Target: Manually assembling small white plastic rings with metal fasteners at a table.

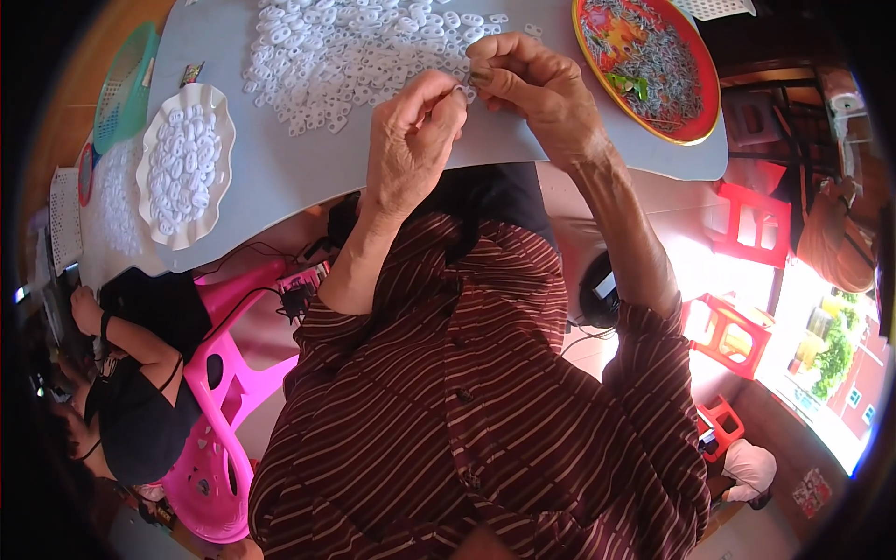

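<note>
My left hand (411,140) and my right hand (546,98) meet over the table's near edge, both closed in a pinch with fingertips almost touching. A small white plastic piece (469,91) shows at the tips of my left fingers. Whatever my right thumb and forefinger grip is too small and hidden to make out. Just beyond the hands spreads a pile of white plastic pieces (317,56), each with holes. To the right lies a round red tray (707,98) with a gold rim, full of small grey metal bits.
A white scalloped dish (224,173) holds more white pieces on the left of the grey table (271,182). Beside it are tiny clear bits (117,191) and a green basket (131,79). Another person (140,401) sits on a pink chair (210,481). Red stools (754,224) stand right.
</note>
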The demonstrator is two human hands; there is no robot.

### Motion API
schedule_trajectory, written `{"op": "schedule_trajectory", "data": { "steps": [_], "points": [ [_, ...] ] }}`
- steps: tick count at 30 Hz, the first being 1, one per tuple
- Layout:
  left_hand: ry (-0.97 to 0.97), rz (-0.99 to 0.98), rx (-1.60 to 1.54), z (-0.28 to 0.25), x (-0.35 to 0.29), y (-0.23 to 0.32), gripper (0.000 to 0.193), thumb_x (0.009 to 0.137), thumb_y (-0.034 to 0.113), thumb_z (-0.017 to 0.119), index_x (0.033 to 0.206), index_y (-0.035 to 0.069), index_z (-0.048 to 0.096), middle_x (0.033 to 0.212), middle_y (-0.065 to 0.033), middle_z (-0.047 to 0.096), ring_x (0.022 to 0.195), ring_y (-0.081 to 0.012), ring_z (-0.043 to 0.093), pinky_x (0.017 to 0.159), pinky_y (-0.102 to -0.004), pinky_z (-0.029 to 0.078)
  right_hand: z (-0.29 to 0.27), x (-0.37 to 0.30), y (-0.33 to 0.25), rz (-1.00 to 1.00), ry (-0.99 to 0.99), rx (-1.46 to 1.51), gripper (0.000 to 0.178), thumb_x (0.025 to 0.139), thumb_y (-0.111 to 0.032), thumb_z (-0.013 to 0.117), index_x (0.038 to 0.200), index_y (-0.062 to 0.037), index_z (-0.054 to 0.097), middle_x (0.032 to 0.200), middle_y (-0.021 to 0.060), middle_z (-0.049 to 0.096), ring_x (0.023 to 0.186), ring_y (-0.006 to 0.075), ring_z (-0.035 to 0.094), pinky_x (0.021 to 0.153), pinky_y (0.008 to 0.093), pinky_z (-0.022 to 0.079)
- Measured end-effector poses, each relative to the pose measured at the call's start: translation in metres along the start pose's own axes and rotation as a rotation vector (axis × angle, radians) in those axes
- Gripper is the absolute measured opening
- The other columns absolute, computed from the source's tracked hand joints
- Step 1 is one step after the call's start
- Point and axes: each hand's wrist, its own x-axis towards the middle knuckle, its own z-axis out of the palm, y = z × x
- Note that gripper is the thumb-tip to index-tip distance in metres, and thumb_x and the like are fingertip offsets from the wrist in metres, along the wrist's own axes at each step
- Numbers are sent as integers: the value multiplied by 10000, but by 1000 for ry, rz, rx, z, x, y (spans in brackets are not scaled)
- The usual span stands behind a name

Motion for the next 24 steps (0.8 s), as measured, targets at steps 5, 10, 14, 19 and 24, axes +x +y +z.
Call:
{"op": "schedule_trajectory", "data": {
  "steps": [5, 10, 14, 19, 24],
  "points": [
    [-5, -14, -12, 1, 0, 1, 65, 854, 63, 540, 816, 10, 540, 597, 16, 460, 564, -39, 427, 509, -204, 370, -2, 2, 2, -29, -41, -3, 175, 863, -89, 614, 1032, -50, 592, 858, -9, 596, 771, 70, 529, 707, 221, 440],
    [-15, 16, -3, 0, 0, -1, 80, 867, 72, 531, 825, 5, 537, 615, 11, 479, 557, -42, 433, 500, -202, 374, -4, 2, 5, -26, -58, 13, 189, 856, -62, 617, 1041, -44, 584, 864, -3, 600, 786, 73, 535, 723, 225, 446],
    [5, 59, 12, 2, 0, -2, 84, 874, 74, 529, 828, 4, 535, 618, 7, 487, 553, -45, 442, 492, -201, 378, -5, 0, 7, -83, -86, -10, 155, 859, -65, 615, 1010, -36, 598, 854, 1, 606, 777, 72, 541, 727, 220, 455],
    [-51, 51, -26, -2, -1, -4, 107, 879, 87, 539, 813, 3, 529, 613, 10, 486, 547, -45, 456, 482, -200, 378, -6, 2, -6, -36, -124, -235, 110, 871, -119, 614, 925, -25, 629, 777, -9, 600, 707, 60, 527, 668, 207, 454],
    [-79, 81, -21, -3, 0, -5, 109, 877, 89, 545, 807, 8, 525, 615, 14, 488, 548, -48, 461, 484, -210, 382, -8, 2, -5, -34, -101, -316, 204, 851, -213, 656, 859, -9, 659, 708, -12, 599, 637, 43, 491, 575, 205, 414]
  ]
}}
